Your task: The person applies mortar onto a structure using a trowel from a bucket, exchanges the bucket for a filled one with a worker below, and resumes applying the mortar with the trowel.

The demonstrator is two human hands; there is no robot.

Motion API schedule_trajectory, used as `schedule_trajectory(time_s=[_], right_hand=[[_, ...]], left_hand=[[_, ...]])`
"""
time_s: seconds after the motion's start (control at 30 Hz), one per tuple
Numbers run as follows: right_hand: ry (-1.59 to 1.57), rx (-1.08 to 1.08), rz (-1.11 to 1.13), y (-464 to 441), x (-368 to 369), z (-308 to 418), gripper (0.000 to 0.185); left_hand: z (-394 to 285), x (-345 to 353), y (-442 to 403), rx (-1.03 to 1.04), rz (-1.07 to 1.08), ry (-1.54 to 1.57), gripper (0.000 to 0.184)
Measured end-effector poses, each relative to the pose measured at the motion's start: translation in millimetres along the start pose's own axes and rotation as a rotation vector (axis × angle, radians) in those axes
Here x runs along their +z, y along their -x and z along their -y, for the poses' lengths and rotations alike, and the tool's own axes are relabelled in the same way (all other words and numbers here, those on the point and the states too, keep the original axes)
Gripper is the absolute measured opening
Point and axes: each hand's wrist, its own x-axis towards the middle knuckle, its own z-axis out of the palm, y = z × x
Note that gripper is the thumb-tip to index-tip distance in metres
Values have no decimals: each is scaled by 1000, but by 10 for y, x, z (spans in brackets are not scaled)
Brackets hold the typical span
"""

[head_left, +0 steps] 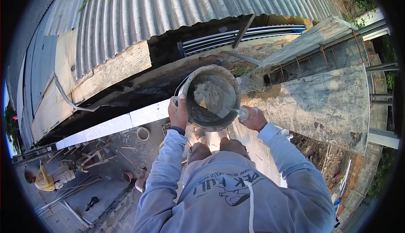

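A round bucket (191, 115) with grey mortar (209, 96) in it is in front of my body, its open top towards me. My left hand (178, 113) grips the bucket's left rim, thumb up along the outside. In my right hand (253, 118) is the handle of a trowel (230, 108), whose blade reaches over the right side of the bucket and into it. The blade's tip is hard to tell from the mortar.
Corrugated roofing (160, 9) spans the top. Wooden formwork boards (320, 106) with rusty bars (324, 56) stand at the right. Far below at left are a person in yellow (44, 179), another bucket (143, 133) and scattered timber (95, 157).
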Motion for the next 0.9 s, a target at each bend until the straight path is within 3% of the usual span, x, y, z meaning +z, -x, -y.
schedule_trajectory(time_s=[0.13, 0.3, 0.43, 0.47, 0.53, 0.63, 0.73, 0.83, 0.9], right_hand=[[-108, 92, -34, 233, 40, -207, 54], [-325, 78, -68, 499, -64, -518, 32], [-996, 468, -5, 346, -72, -1234, 19], [-1297, 566, -7, 268, -89, -1448, 17], [-1558, 528, -148, 75, 21, -1743, 23], [-1443, 723, -129, -47, 111, -1903, 30], [-1564, 442, -282, 100, 209, -1744, 30], [-1378, 623, -272, 117, 100, -1462, 16], [-1131, 553, -277, 218, 54, -1226, 16]], left_hand=[[20, -94, -38, -9, -6, 42, 39], [127, -140, -82, -56, 5, 97, 36], [153, -176, -155, -81, 4, 103, 31], [194, -182, -179, -80, -7, 110, 31], [277, -199, -137, -89, -17, 123, 30], [263, -212, -165, -64, -8, 131, 30], [231, -200, -181, -97, -27, 113, 30], [192, -102, -191, -69, -59, 130, 39], [-24, -51, -120, -57, -54, 28, 40]])
